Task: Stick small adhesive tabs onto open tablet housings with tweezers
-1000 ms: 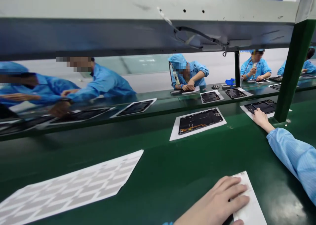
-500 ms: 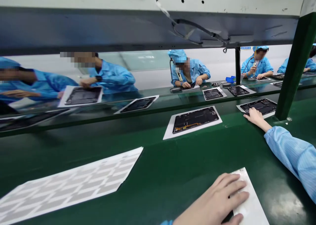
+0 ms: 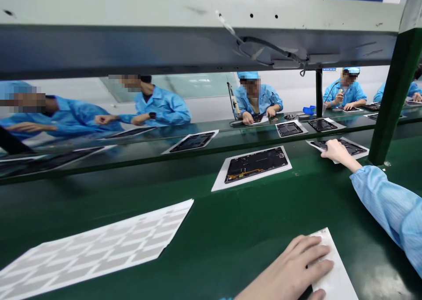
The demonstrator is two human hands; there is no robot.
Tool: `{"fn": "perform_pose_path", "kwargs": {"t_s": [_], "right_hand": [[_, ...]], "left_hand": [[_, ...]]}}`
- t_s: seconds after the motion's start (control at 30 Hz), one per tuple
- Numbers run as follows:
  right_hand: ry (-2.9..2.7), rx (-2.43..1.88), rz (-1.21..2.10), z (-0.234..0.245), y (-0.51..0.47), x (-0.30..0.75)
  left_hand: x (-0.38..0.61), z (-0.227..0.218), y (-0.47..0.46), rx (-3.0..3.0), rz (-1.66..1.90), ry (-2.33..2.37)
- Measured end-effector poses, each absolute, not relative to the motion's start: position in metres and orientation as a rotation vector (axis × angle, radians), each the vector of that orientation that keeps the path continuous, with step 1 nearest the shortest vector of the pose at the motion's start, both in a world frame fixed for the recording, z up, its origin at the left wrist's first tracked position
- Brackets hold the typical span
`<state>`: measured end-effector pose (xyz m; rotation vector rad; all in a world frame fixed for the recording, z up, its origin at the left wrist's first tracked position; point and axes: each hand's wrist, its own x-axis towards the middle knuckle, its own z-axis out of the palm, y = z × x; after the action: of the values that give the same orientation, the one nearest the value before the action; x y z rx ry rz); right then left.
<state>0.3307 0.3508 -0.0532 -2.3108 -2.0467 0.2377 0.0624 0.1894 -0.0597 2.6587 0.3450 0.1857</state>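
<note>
My left hand (image 3: 292, 267) lies palm down, fingers spread, on a white sheet (image 3: 338, 269) near the bottom edge. Something dark shows under its palm, mostly hidden. Farther off at the right, my right hand (image 3: 338, 153) is closed on the near left edge of a white backing sheet (image 3: 313, 145). On that sheet lies an opened tablet (image 3: 352, 147) with dark insides, partly covered by my fingers. Left of it, another opened tablet (image 3: 255, 164) with an orange flex cable rests on its own white sheet.
A label sheet (image 3: 99, 251) with rows of grey patches lies at the left on the green bench (image 3: 231, 229). A green post (image 3: 389, 102) stands just right of my right hand. An overhead shelf (image 3: 184, 49) spans the top. Co-workers in blue sit across a line with several tablets.
My right hand has closed on the sheet's edge, and the sheet with its tablet has shifted slightly left. Across the bench, a co-worker has put down a tablet. My left hand stays on its sheet.
</note>
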Motion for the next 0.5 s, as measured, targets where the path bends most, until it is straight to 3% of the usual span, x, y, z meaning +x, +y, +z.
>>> {"fn": "perform_pose_path", "kwargs": {"t_s": [0.27,0.5], "right_hand": [[-2.414,-1.867,0.241,-0.001,0.231,0.343],[-2.447,-1.847,0.397,-0.036,0.085,0.388]], "left_hand": [[0.064,-0.064,0.192,2.634,0.235,0.349],[0.064,-0.064,0.195,2.664,0.251,0.327]]}}
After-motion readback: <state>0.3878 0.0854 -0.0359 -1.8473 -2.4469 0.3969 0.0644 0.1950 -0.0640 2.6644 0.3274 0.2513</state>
